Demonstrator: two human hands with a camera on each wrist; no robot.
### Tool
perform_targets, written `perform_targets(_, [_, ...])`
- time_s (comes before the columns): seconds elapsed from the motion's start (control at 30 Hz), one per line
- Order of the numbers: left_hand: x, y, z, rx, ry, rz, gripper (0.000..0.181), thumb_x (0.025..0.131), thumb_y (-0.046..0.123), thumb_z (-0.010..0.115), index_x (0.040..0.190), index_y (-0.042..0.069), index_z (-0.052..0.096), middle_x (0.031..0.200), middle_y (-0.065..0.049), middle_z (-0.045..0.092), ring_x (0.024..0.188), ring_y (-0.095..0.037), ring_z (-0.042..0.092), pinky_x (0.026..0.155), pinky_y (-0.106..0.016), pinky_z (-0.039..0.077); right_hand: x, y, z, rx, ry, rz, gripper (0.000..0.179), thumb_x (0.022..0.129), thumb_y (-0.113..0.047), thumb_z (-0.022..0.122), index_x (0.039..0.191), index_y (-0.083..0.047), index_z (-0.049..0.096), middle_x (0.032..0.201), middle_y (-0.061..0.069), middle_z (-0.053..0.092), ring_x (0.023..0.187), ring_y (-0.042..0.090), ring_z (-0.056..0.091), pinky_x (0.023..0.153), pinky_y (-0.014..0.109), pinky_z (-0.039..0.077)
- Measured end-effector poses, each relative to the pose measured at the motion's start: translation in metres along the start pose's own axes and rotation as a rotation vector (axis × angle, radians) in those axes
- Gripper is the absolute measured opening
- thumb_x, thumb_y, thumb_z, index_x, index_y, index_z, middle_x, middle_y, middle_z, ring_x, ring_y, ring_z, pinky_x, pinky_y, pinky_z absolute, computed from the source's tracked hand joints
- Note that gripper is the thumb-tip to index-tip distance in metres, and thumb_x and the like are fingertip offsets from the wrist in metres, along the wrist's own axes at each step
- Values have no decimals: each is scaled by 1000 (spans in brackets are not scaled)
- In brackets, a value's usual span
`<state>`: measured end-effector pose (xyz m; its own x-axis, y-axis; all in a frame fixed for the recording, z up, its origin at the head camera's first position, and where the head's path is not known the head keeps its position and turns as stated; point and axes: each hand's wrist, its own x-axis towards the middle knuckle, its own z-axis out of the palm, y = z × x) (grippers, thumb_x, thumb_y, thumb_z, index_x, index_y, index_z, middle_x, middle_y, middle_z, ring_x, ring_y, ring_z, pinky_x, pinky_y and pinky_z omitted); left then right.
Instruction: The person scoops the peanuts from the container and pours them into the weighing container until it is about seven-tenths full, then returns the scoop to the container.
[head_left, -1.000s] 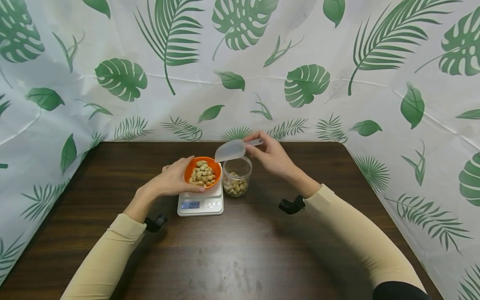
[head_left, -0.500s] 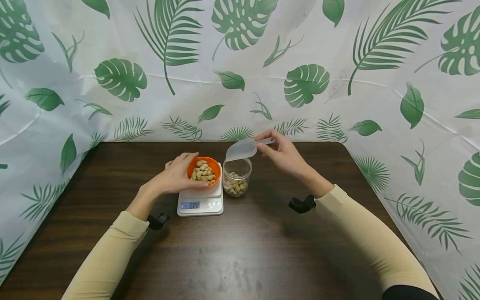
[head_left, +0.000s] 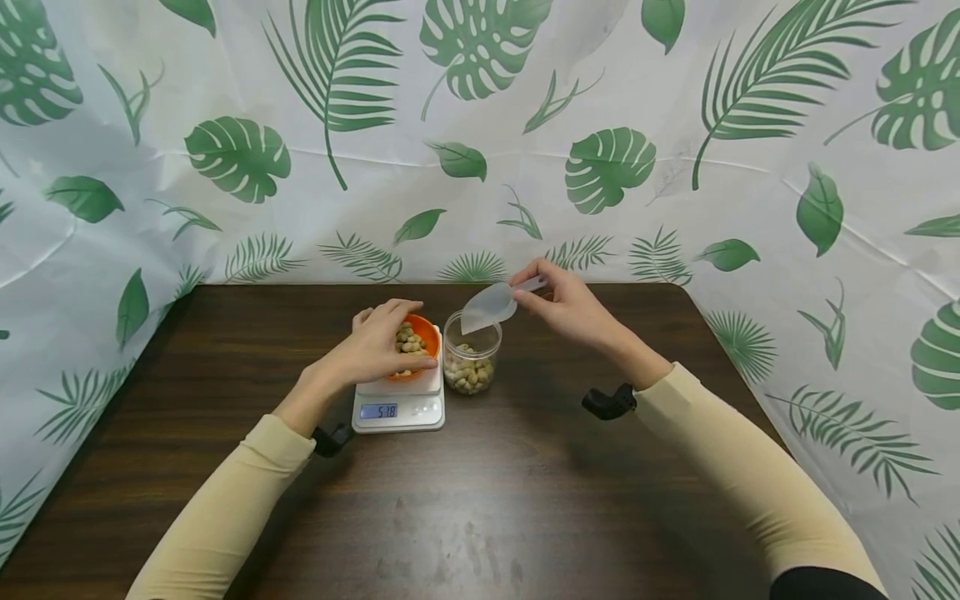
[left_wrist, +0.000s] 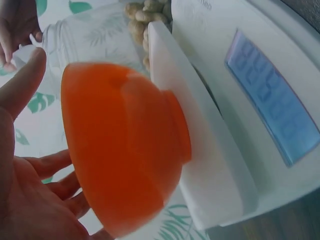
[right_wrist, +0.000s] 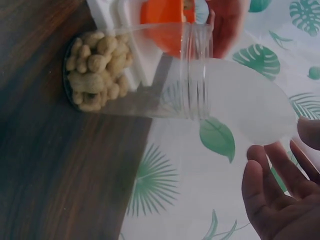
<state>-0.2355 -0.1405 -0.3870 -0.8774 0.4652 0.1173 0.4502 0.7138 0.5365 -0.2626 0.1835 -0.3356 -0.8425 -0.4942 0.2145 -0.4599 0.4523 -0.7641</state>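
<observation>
My left hand reaches over an orange bowl of unshelled peanuts, thumb and fingers spread either side of its rim. In the left wrist view the thumb is apart from the bowl, while the fingertips lie by the rim; contact is unclear. Under the bowl is a white digital kitchen scale with lit digits. My right hand pinches the handle of a translucent scoop. The scoop tilts down at the mouth of a clear jar, which has peanuts at its bottom.
A dark wooden table carries everything; the jar stands close to the scale's right side. Behind the table hangs a white sheet printed with green leaves. Each wrist wears a small black camera.
The scoop has moved right, from near the bowl to the jar's mouth, and its tip has dipped. My left hand has slid right over the bowl. The scale's digits have dropped.
</observation>
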Motion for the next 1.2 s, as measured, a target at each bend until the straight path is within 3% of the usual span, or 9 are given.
perform_targets(0.23, [8,8,5,13,14,36,86,87,49,81,151,4,47,152,-15,47,135,-35,45,113,-67,12,5,-5,5,-128,-81,-71,17,104,-19,65,117,-9,64,116,7,67,66,24,53,61,37,44])
perform_targets(0.6, [19,18,11,35,-46,62,81,90,51,77,149,3,49,149,-14,50,139,-30,43,112,-67,15,17,-13,17,-285,-216,-195,16,101,-10,67,115,-4,63,104,6,67,70,20,54,67,37,47])
perform_targets(0.77, [22,21,13,35,-59,58,81,91,52,74,151,3,48,150,-13,49,140,-30,41,113,-66,14,21,-15,22,-334,-273,-218,16,101,-8,66,115,-3,62,114,9,68,99,20,65,80,39,53])
perform_targets(0.83, [23,22,13,30,-63,52,81,92,52,74,151,4,48,150,-13,49,140,-30,42,113,-66,14,22,-15,24,-347,-293,-219,15,101,-8,66,115,-3,62,115,9,68,104,22,65,83,40,54])
perform_targets(1.2, [27,25,15,20,-90,50,81,90,52,76,150,5,49,150,-12,51,140,-27,42,114,-65,12,24,-14,28,-347,-352,-208,15,101,-9,67,114,-6,61,111,7,68,89,18,64,74,36,54])
